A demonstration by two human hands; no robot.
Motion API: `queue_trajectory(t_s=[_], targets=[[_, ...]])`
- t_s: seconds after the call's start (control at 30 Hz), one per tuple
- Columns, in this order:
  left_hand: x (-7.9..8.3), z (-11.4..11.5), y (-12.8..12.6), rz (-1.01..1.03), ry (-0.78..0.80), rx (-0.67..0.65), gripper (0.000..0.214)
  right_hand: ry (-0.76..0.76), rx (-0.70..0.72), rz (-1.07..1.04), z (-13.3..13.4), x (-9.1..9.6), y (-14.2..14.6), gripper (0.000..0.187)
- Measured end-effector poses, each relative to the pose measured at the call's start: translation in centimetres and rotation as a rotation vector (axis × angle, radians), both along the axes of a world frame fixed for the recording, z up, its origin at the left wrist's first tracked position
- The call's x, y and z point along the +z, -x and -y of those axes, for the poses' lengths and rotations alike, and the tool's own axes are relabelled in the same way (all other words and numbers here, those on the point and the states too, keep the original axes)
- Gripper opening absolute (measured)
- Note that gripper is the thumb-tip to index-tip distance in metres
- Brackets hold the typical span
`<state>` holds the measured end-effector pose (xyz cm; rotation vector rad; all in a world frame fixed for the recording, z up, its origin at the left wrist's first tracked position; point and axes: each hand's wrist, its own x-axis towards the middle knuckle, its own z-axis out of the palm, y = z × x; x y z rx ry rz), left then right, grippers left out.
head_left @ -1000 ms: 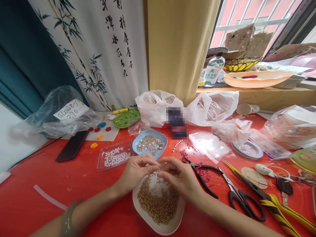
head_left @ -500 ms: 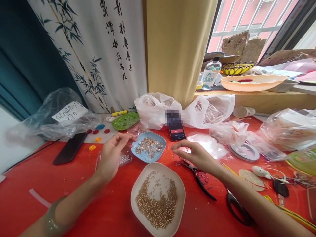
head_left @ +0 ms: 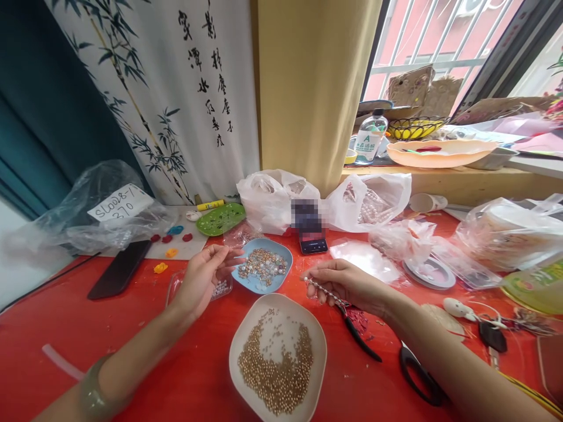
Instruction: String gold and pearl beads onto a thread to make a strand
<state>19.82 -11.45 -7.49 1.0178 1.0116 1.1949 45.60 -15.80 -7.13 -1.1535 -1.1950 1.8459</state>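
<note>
My left hand (head_left: 203, 276) hovers over a clear tray of white pearls (head_left: 219, 288), fingers curled in a pinch beside the blue dish of mixed beads (head_left: 264, 265); what it pinches is too small to make out. My right hand (head_left: 347, 282) is closed on a short strand of small pearls (head_left: 323, 292) that hangs from its fingertips above the red table. A white dish of gold beads (head_left: 278, 358) lies between my forearms. Black-handled pliers (head_left: 358, 334) lie just under my right wrist.
A phone (head_left: 312, 241) leans against white plastic bags (head_left: 277, 196) behind the dishes. A green dish (head_left: 222, 218), a black case (head_left: 118, 269), scissors (head_left: 417, 378) and clear bags (head_left: 505, 234) crowd the red table (head_left: 88, 328). A window ledge holds an orange tray (head_left: 440, 153) and a bottle (head_left: 368, 140).
My hands, joined over the gold bead dish a second ago, have drawn apart. The left moved over the pearl tray; the right now shows a pearl strand hanging from its fingers.
</note>
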Motion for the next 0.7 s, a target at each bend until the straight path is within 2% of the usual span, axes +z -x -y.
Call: queue_trajectory(t_s=[0.13, 0.27, 0.43, 0.53, 0.7], targets=[[0.0, -0.1, 0.1, 0.016, 0.02, 0.007, 0.012, 0.005, -0.02, 0.057, 0.0, 0.0, -0.1, 0.02], [-0.2, -0.4, 0.3, 0.026, 0.043, 0.028, 0.009, -0.073, 0.031, 0.202, -0.2, 0.2, -0.8, 0.023], [-0.5, -0.7, 0.5, -0.031, 0.055, 0.039, 0.013, -0.208, 0.166, 0.472, -0.9, 0.2, -2.9, 0.022], [-0.5, -0.4, 0.3, -0.087, 0.038, 0.006, 0.017, -0.296, 0.142, 0.681, -1.4, 0.1, -4.1, 0.015], [-0.1, 1.1, -0.7, -0.231, 0.003, -0.098, 0.015, -0.422, 0.075, 1.002, -1.6, 0.1, -5.5, 0.017]])
